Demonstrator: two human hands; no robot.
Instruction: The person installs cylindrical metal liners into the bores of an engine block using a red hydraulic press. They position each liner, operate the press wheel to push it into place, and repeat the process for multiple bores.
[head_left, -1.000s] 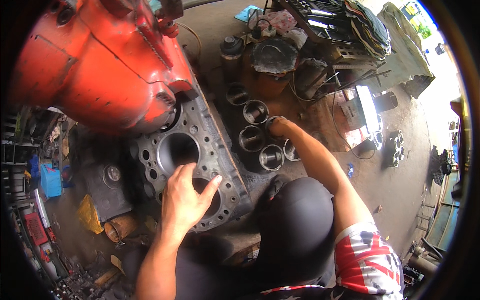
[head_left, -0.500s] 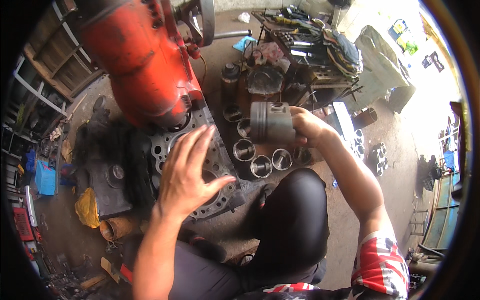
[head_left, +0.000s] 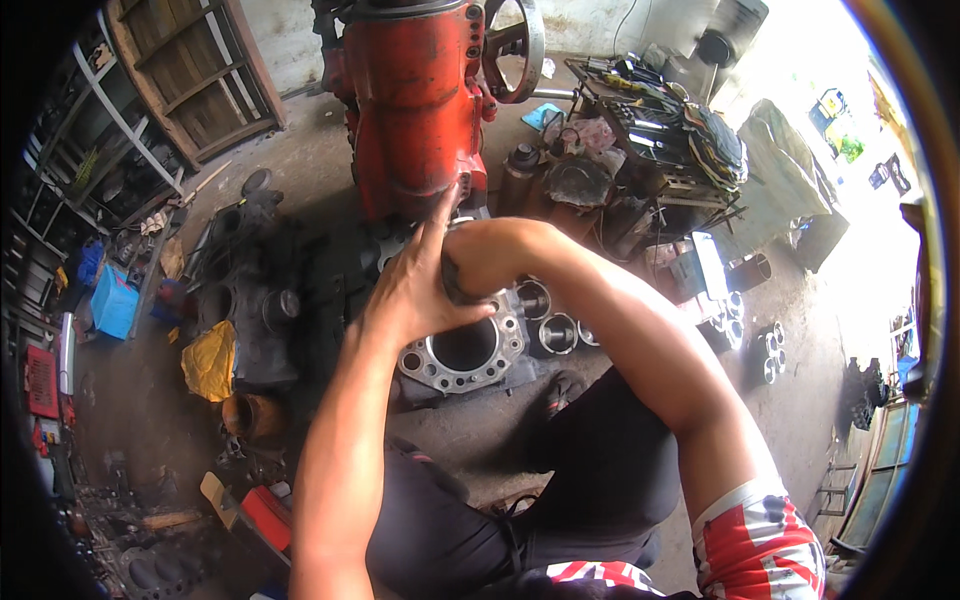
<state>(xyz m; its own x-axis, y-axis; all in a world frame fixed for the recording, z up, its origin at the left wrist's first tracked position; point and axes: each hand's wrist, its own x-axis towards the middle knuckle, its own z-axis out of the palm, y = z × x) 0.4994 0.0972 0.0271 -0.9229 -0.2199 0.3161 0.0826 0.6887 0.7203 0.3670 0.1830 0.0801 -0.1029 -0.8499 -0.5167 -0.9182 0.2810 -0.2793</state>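
My right hand (head_left: 490,255) grips a metal piston, bent at the wrist over the engine block (head_left: 515,345). Only a dark sliver of the piston (head_left: 454,278) shows between my hands. My left hand (head_left: 412,288) lies against or very near the piston's left side, fingers stretched upward and thumb spread to the right; whether it touches the piston I cannot tell. Just below my hands, a round cylinder bore (head_left: 464,350) opens in the block's top. Right behind them stands a red machine (head_left: 415,110), its lower end close above the block.
Several pistons (head_left: 558,334) stand on the floor right of the block. A bench heaped with tools (head_left: 660,130) is at the back right. On the left lie dark engine parts (head_left: 245,330), a yellow cloth (head_left: 210,360) and a rusty cylinder sleeve (head_left: 255,415). My knees flank the near side.
My right hand has carried the piston leftward over the block, beside my left hand. The view has shifted, so the red machine now appears farther right and more upright.
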